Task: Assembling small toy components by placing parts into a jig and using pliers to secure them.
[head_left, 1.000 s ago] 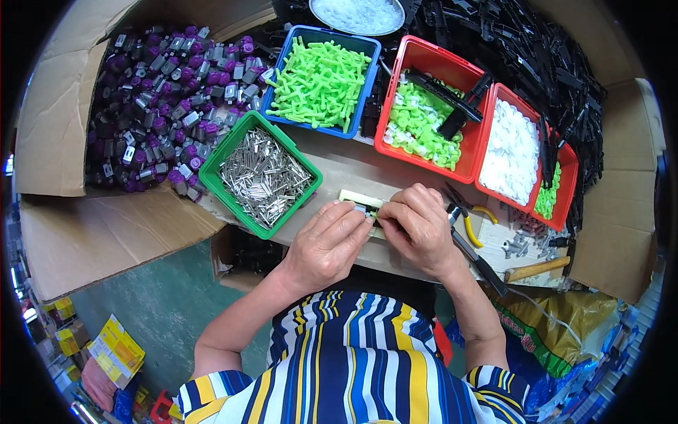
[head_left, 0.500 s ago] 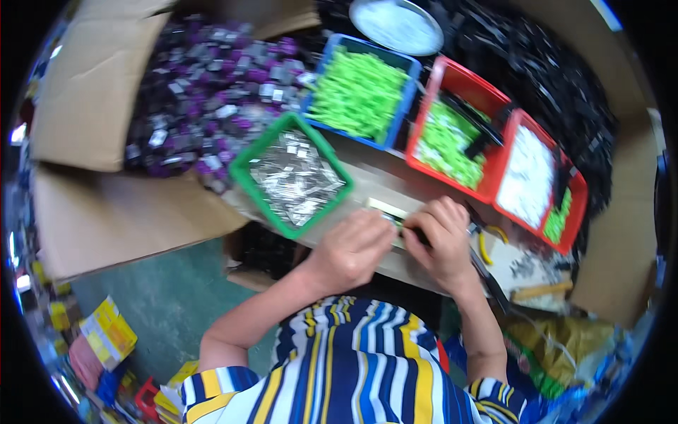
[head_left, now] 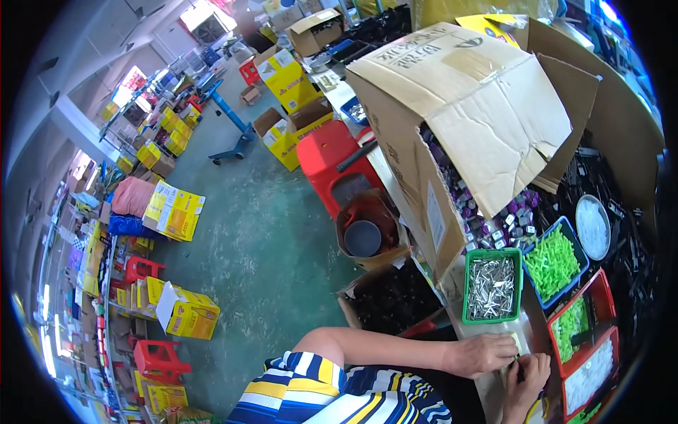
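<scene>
My left hand (head_left: 482,355) is over the worktable at the lower right, fingers curled and pressed together at the tips. Close beside it my right hand (head_left: 528,379) is closed too, thumb against fingers. A small pale piece (head_left: 521,343) shows just past the fingertips; what each hand grips is hidden. Just beyond my hands stands a green bin (head_left: 468,286) full of small silver metal pieces (head_left: 492,286). A blue bin of bright green plastic strips (head_left: 552,263) is to its right. Nearer are red bins (head_left: 556,332) with green pieces (head_left: 571,326) and white pieces (head_left: 590,374).
A big cardboard box (head_left: 402,141) holds purple and grey parts (head_left: 505,225). A round dish (head_left: 593,227) lies beside black parts (head_left: 628,275). Left of the table are an open carton (head_left: 388,300), a red stool (head_left: 328,159) and green floor (head_left: 275,233). Yellow cartons (head_left: 194,311) stand farther left.
My view has swung left and up, so the table and both hands now appear at the lower right and the room shows. Both hands stay close together with fingers closed.
</scene>
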`<state>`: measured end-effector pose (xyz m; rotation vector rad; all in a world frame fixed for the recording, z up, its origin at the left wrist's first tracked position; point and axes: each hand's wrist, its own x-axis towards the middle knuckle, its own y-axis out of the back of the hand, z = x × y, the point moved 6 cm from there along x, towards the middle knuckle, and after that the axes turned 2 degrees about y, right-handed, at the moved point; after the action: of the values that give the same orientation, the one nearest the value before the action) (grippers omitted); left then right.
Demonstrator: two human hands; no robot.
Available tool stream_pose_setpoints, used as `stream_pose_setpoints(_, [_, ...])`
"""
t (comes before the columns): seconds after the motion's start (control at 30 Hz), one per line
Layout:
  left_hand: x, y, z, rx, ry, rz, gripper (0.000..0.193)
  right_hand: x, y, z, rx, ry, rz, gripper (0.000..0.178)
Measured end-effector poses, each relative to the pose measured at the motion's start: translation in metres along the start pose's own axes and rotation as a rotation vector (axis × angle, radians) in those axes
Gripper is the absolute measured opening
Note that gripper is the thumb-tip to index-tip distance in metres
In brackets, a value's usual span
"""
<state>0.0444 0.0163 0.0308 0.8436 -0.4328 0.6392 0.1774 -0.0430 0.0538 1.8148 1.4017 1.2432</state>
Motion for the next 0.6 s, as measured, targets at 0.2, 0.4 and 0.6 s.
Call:
stream_pose_setpoints(0.2, [0.006,0.003,0.011,-0.071,-0.051,0.012,0.018,-0.013,0.007,0.0,-0.017,-0.024,0.037,0.018])
stream_pose_setpoints(0.4, [-0.009,0.023,-0.013,0.002,0.108,-0.038,0.02,0.018,-0.014,-0.011,0.062,0.078,0.043,0.022])
stream_pose_setpoints(0.6, [0.006,0.026,-0.009,0.102,0.029,-0.021,0.028,0.016,-0.005,-0.011,0.045,0.044,0.126,0.023])
